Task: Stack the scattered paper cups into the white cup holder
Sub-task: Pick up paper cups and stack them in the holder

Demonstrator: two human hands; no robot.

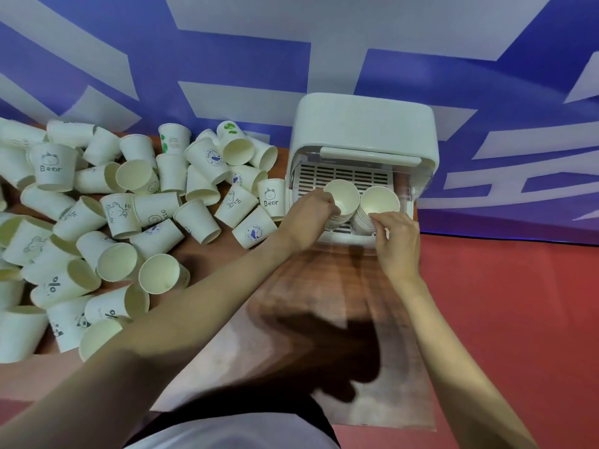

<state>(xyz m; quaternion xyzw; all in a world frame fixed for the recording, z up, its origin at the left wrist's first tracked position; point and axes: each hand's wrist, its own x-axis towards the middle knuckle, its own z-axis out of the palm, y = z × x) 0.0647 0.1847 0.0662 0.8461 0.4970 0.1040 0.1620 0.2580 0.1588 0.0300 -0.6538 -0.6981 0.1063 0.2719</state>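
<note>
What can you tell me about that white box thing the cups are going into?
The white cup holder looks like smooth plastic, boxy with rounded corners. Its clear front flap with a white handle bar is lifted, so the front is open. Inside is a slotted white rack. Two stacks of paper cups lean on that rack, mouths facing out. It sits at the wooden table's far edge, against the blue and white wall. The left hand holds the left stack; the right hand holds the right one.

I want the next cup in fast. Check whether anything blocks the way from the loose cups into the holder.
Partly. The holder is open at the front, but both hands are in the opening: the left hand grips the left stack, the right hand the right stack. The loose cups lie left of it, with nothing else between.
</note>
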